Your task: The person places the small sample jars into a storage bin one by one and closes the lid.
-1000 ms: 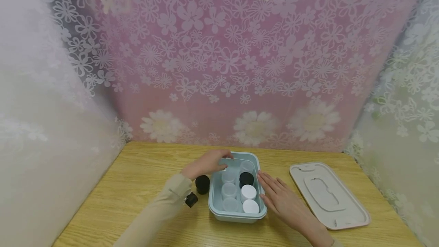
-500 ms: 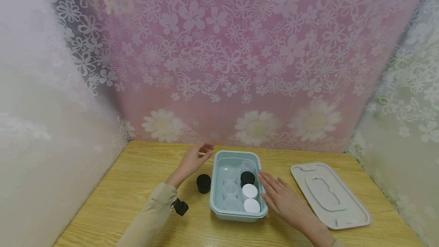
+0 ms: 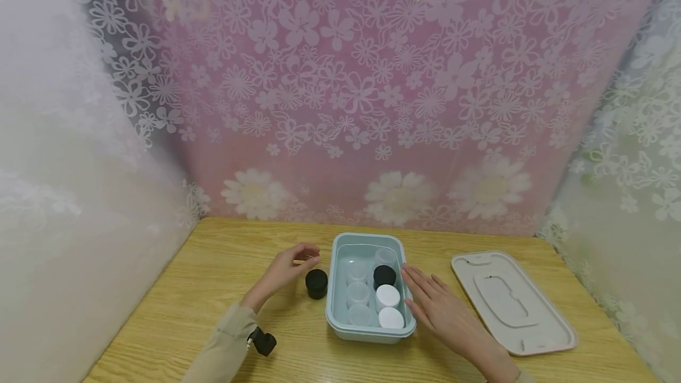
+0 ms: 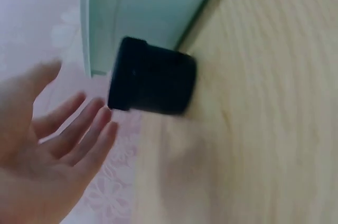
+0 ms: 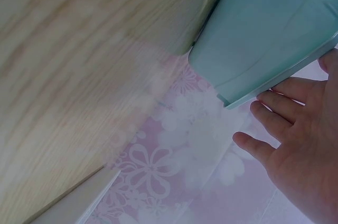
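Note:
Just behind and left of a black lidded jar, my left hand hovers with loosely bent fingers and nothing in it. In the left wrist view its fingertips come close to the lid of the black jar. A light blue plastic box holds clear jars in its left column. Its right column has a clear jar at the back, then a black-lidded jar and two white-lidded jars. My right hand rests its extended fingers along the box's right rim.
A pale flat lid lies on the wooden table to the right of the box. Behind the table hangs a pink flowered curtain, and pale curtains close off both sides.
My left hand has come out of the box, moving left and then down toward the black jar. The right hand keeps its place at the rim.

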Demonstrator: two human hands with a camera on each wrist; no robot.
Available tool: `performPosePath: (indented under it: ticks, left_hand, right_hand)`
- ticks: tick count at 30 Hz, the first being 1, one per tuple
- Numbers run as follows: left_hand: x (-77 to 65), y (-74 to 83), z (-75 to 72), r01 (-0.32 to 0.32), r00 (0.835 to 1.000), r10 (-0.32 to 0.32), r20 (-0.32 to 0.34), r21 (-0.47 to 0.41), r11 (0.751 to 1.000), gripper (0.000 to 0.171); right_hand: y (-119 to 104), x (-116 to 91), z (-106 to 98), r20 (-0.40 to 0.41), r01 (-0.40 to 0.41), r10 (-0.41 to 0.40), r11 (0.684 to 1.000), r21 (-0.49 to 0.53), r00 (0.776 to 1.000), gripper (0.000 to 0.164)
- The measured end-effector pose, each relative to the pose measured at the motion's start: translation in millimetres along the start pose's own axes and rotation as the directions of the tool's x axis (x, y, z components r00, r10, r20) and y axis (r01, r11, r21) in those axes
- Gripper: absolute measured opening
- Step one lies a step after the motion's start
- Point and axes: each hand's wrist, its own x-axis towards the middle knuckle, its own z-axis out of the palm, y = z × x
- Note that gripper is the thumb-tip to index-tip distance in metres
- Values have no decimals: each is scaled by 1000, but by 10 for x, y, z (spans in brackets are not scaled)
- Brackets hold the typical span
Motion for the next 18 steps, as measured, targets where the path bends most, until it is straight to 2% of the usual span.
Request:
performPosePath:
  ticks: [4, 8, 14, 18]
  left_hand:
    - [-101, -84, -21, 16, 988, -10, 151, -39, 999, 48]
    - [-149, -129, -20, 32, 974, -15, 227, -68, 997, 59]
    - [-165, -169, 16, 49, 970, -29, 240, -77, 996, 66]
    - [-174, -174, 34, 46, 975, -31, 222, -64, 997, 60]
  right_hand:
    - [-1, 7, -6, 3, 1, -1, 1000, 3, 1000, 61]
    - [-1, 9, -4, 12, -4, 4, 1000, 8, 1000, 61]
    - [3, 5, 4, 8, -2, 2, 1000, 10, 1000, 62]
    - [5, 5, 5, 10, -3, 3, 1000, 7, 1000, 61]
